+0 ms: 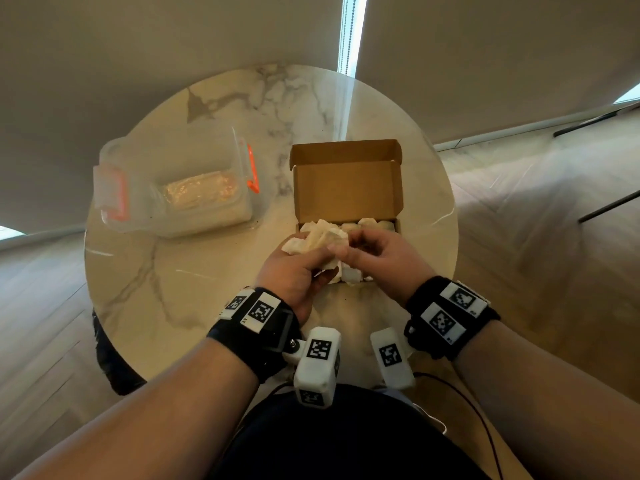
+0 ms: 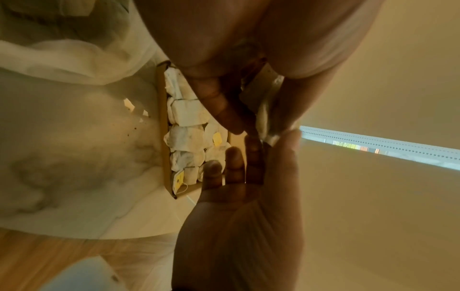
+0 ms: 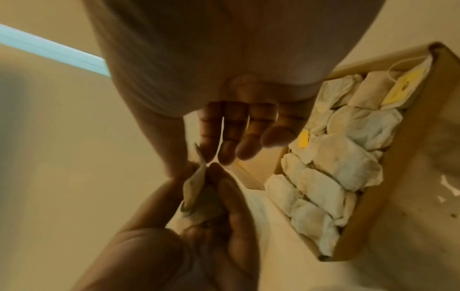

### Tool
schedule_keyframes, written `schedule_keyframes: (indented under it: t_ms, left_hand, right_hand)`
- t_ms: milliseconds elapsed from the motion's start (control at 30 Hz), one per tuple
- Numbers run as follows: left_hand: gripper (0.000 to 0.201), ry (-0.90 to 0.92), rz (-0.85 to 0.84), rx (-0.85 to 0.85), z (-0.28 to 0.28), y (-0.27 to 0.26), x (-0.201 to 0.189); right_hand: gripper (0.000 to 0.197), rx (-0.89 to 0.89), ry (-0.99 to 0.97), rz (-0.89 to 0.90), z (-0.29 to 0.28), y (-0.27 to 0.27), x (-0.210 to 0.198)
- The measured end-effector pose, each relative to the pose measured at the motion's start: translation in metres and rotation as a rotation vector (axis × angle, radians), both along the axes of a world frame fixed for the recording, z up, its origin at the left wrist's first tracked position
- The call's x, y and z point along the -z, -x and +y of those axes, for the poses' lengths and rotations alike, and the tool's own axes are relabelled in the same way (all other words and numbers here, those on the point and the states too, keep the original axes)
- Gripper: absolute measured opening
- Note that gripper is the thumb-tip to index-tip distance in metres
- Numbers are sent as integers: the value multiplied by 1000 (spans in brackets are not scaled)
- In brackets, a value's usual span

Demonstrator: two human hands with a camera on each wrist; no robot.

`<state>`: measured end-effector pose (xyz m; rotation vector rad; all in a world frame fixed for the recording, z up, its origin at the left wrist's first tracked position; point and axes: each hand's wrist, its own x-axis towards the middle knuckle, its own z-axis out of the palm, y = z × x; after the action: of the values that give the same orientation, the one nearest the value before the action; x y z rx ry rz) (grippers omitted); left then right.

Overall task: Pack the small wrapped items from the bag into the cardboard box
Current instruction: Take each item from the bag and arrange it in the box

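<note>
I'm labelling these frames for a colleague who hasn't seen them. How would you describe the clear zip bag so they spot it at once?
On the round marble table, look left of the open cardboard box. There lies the clear plastic bag, flat, with pale contents showing through. Its orange zip strip and orange slider set it apart; nothing else on the table is orange or see-through.

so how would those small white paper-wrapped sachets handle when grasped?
Probably soft and crushable: the small white paper-wrapped sachets look crumpled. Likely light, since the left hand holds a bunch. Strings with yellow tags could snag.
</note>
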<state>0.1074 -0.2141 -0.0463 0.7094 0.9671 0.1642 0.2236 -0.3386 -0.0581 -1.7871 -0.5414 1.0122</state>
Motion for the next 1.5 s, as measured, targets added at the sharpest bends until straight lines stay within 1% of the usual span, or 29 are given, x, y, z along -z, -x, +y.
schedule_keyframes:
  t_ms: [67, 133, 200, 233, 267, 300, 367, 433, 467, 500, 567, 633, 700, 800, 900, 967, 1033, 1100, 1133, 1200, 1233, 1267, 1333, 1400, 1433, 1500]
  left_hand:
    - [24, 19, -6, 24, -5, -5, -1]
    - [28, 56, -4, 10, -7, -10, 1]
    - [25, 81, 8, -11, -6, -12, 3]
    - [22, 83, 18, -19, -5, -12, 4]
    - [19, 79, 29, -28, -4, -12, 6]
    - [17, 70, 42, -42, -2, -11, 8]
    - [20, 62, 80, -74, 1, -6, 12]
    - [26, 68, 125, -103, 4, 1, 17]
    - [26, 71, 143, -114, 4, 4, 20]
    - [24, 72, 156, -115, 5, 8, 21]
    - [18, 57, 185, -94, 4, 14, 23]
    - [20, 43, 214, -75, 3, 19, 26]
    - [22, 43, 238, -82, 2, 22, 28]
    - [17, 55, 250, -112, 2, 24, 29]
    - [14, 67, 249, -131, 4, 24, 29]
    - [18, 74, 242, -141, 5, 24, 29]
    - [23, 80, 227, -148, 5, 23, 29]
    - [22, 79, 202, -146, 3, 19, 27]
    - [21, 74, 196, -141, 1, 16, 26]
    - [22, 62, 191, -127, -1, 9, 25]
    - [22, 55, 187, -116, -3, 6, 23]
    - [20, 48, 179, -100, -4, 2, 22]
    - [11, 31, 147, -50, -9, -6, 18]
    - [10, 12, 113, 8, -12, -13, 14]
    - [10, 5, 100, 36, -13, -17, 13]
    - [12, -15, 87, 84, -14, -22, 10]
  right_hand:
    - [19, 90, -45, 89, -2, -2, 0]
    - [13, 223, -120, 238, -5, -5, 0]
    - [10, 342, -205, 382, -11, -10, -2]
    - [10, 392, -226, 408, -14, -14, -2]
    - [11, 430, -221, 393, -18, -19, -1]
    - [13, 456, -188, 340, -22, -24, 2]
    - [20, 462, -63, 182, -31, -33, 12]
    - [26, 402, 100, 26, -40, -37, 26]
    - [27, 345, 186, -58, -43, -37, 33]
    - [27, 281, 260, -136, -45, -36, 41]
    - [24, 167, 324, -247, -44, -30, 53]
    - [19, 94, 323, -290, -40, -25, 63]
    - [18, 76, 330, -293, -34, -23, 71]
    - [20, 61, 382, -323, -28, -22, 76]
    - [21, 18, 435, -438, -24, -22, 79]
    - [23, -14, 448, -507, -22, -21, 80]
    - [26, -92, 522, -531, -20, -21, 81]
    - [28, -164, 603, -529, -18, -23, 80]
    - [28, -174, 616, -527, -18, -23, 77]
    - [24, -152, 554, -517, -18, -26, 67]
    - [21, -123, 481, -486, -17, -26, 61]
    - [20, -84, 390, -418, -17, -26, 54]
    - [20, 43, 155, -170, -14, -24, 38]
    - [24, 150, -26, 83, -13, -23, 26]
    - [29, 166, -70, 130, -13, -24, 23]
    - [33, 158, -88, 62, -14, -25, 19]
